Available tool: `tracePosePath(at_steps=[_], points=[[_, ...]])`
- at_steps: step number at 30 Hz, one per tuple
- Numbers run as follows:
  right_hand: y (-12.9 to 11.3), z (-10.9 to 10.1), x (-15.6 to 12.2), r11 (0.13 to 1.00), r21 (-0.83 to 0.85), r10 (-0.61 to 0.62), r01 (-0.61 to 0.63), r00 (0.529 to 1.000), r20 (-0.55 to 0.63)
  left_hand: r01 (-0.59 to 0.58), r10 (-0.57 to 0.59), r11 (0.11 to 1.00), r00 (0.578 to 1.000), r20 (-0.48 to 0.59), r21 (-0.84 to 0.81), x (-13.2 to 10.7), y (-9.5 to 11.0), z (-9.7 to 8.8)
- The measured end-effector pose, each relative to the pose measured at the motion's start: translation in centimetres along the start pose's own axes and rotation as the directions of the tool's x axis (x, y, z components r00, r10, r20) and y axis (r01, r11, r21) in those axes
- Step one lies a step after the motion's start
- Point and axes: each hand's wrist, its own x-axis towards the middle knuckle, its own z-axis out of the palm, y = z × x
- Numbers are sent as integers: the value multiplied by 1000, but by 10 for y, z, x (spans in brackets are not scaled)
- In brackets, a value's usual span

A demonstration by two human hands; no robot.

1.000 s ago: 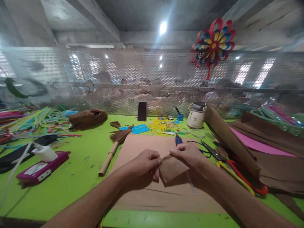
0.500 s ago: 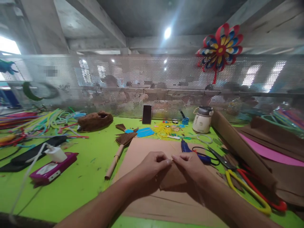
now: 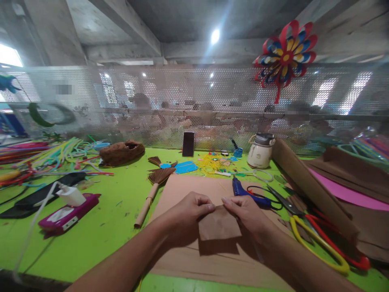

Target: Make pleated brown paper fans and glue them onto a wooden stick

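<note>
A small piece of brown paper (image 3: 219, 225) hangs between my two hands, its lower edge casting a shadow below. My left hand (image 3: 194, 211) pinches its upper left corner between thumb and fingers. At the upper right corner, my right hand (image 3: 244, 211) pinches it the same way. Beneath lies a large tan cardboard sheet (image 3: 182, 186). Just beyond my right hand rests a blue glue gun (image 3: 255, 198). Scissors (image 3: 316, 243) with yellow and red handles lie to the right. Left of the sheet is a rolled brown paper tube (image 3: 146, 206) with a pleated fan end.
A purple power strip (image 3: 68, 215) with a white plug sits at left. Behind are a brown pouch-like object (image 3: 122, 153), a phone (image 3: 188, 144), yellow shreds (image 3: 212, 163) and a cream bottle (image 3: 260, 152). A long folded cardboard piece (image 3: 316, 186) stands at right, before a perforated screen (image 3: 170, 97).
The brown paper has tilted up so its face shows more, and its lower edge is lifted. My hands have moved slightly apart along its top edge.
</note>
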Motion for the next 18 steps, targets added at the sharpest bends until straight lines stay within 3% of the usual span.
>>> tracePosePath(at_steps=[3, 8, 13, 18], points=[[-5, -3, 0, 998, 53, 45, -46, 999, 9, -14, 14, 999, 1000, 1, -52, 1, -5, -5], [-23, -11, -3, 975, 223, -6, 16, 999, -44, -34, 46, 965, 998, 37, -259, -3, -2, -3], [-35, -10, -13, 978, 211, -56, 0, 964, 259, -69, 118, 934, 986, 121, -351, -5, 3, 4], [-37, -8, -19, 976, 118, -208, 184, 948, 239, 98, 27, 918, 952, 306, -385, -6, -5, 17]])
